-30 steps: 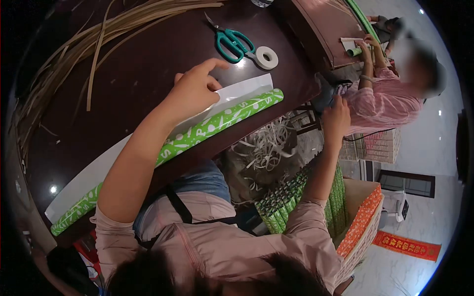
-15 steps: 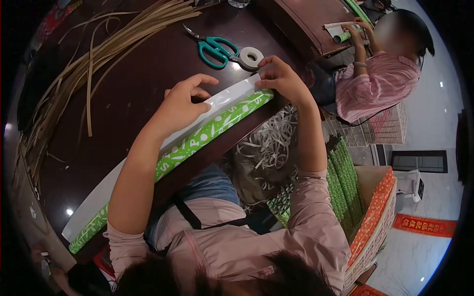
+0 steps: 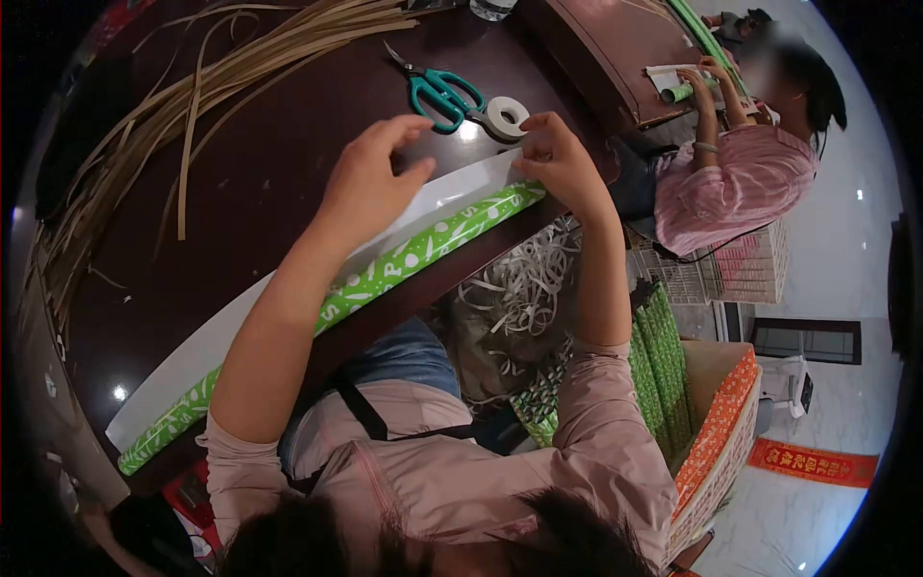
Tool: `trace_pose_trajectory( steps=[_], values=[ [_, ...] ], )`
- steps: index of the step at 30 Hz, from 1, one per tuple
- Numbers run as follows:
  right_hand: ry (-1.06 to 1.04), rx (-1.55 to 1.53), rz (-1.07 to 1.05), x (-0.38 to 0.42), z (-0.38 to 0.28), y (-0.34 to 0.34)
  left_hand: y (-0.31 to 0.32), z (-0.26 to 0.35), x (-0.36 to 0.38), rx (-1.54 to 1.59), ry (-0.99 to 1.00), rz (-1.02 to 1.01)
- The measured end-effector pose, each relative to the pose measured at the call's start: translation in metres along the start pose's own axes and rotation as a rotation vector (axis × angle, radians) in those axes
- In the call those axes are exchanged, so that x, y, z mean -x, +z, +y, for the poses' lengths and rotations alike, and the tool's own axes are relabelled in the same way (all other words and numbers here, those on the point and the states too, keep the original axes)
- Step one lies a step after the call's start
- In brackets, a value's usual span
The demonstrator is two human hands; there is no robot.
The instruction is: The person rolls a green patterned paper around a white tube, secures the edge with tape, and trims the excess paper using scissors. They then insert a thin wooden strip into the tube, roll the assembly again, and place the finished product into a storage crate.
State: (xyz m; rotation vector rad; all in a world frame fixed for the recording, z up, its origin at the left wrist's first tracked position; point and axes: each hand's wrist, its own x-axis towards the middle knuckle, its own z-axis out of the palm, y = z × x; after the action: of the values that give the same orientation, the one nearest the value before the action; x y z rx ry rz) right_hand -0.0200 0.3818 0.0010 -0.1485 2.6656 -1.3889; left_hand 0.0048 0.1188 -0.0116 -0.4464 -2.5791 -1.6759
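Observation:
A long roll of green wrapping paper with white print lies along the table's near edge. Its loose white underside shows as a strip behind the roll. My left hand is over the white strip, its thumb and fingers spread apart with nothing between them. At the roll's right end, my right hand has its fingers curled, thumb and fingertips closed at the paper's corner. Just beyond my hands lie teal-handled scissors and a roll of white tape, touching or nearly so.
Long tan strips spread over the table's far left. White ribbon scraps lie below the near edge. A basket holding green rolls stands at right. Another person handles a green roll at a second table.
My left hand has lifted slightly and its thumb has come off the paper. The right hand remains at the paper's right end. The whole view has shifted a little.

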Motion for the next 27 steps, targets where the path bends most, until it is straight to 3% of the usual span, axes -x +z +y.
trace_pose_trajectory(
  steps=[1, 3, 4, 6, 8, 10, 11, 13, 14, 16, 20, 22, 24, 26, 27],
  values=[
    [-0.001, 0.006, -0.007, -0.002, 0.002, 0.000, 0.004, 0.003, 0.004, -0.049, -0.036, -0.068],
    [-0.132, 0.368, 0.273, -0.009, 0.004, 0.002, 0.005, 0.016, 0.012, -0.250, -0.003, -0.162],
    [-0.130, 0.367, 0.275, -0.014, 0.004, 0.002, 0.005, 0.015, 0.012, -0.250, -0.002, -0.165],
    [-0.363, 0.419, 0.439, -0.028, -0.018, 0.011, 0.007, 0.010, 0.011, -0.323, -0.002, -0.184],
    [-0.494, 0.492, 0.394, -0.053, -0.036, 0.030, 0.009, 0.004, 0.009, -0.284, -0.007, -0.196],
    [-0.426, 0.995, 0.280, -0.081, -0.044, 0.050, 0.010, -0.002, 0.007, -0.251, -0.005, -0.187],
    [-0.421, 0.992, 0.288, -0.089, -0.050, 0.056, 0.011, -0.002, 0.007, -0.257, 0.002, -0.193],
    [-0.343, 1.056, 0.049, -0.102, -0.058, 0.063, 0.010, -0.001, 0.007, -0.230, -0.025, -0.186],
    [-0.340, 1.056, 0.049, -0.111, -0.057, 0.060, 0.011, -0.002, 0.006, -0.229, -0.025, -0.189],
    [-0.329, 0.952, -0.079, -0.127, -0.049, 0.055, 0.013, -0.006, 0.006, -0.222, 0.020, -0.171],
    [-0.316, 0.914, -0.073, -0.125, -0.047, 0.042, 0.015, -0.005, 0.004, -0.194, 0.000, -0.191],
    [-0.226, 0.655, 0.016, -0.105, -0.058, 0.023, 0.015, -0.005, 0.004, -0.190, -0.027, -0.195],
    [-0.268, 0.139, -0.002, -0.081, -0.055, -0.004, 0.015, -0.008, 0.005, -0.179, -0.013, -0.177],
    [-0.258, -0.236, -0.148, -0.046, -0.062, -0.027, 0.016, -0.007, 0.006, -0.164, 0.000, -0.146],
    [-0.257, -0.227, -0.161, -0.036, -0.055, -0.034, 0.016, -0.006, 0.006, -0.187, 0.014, -0.149]
  ],
)
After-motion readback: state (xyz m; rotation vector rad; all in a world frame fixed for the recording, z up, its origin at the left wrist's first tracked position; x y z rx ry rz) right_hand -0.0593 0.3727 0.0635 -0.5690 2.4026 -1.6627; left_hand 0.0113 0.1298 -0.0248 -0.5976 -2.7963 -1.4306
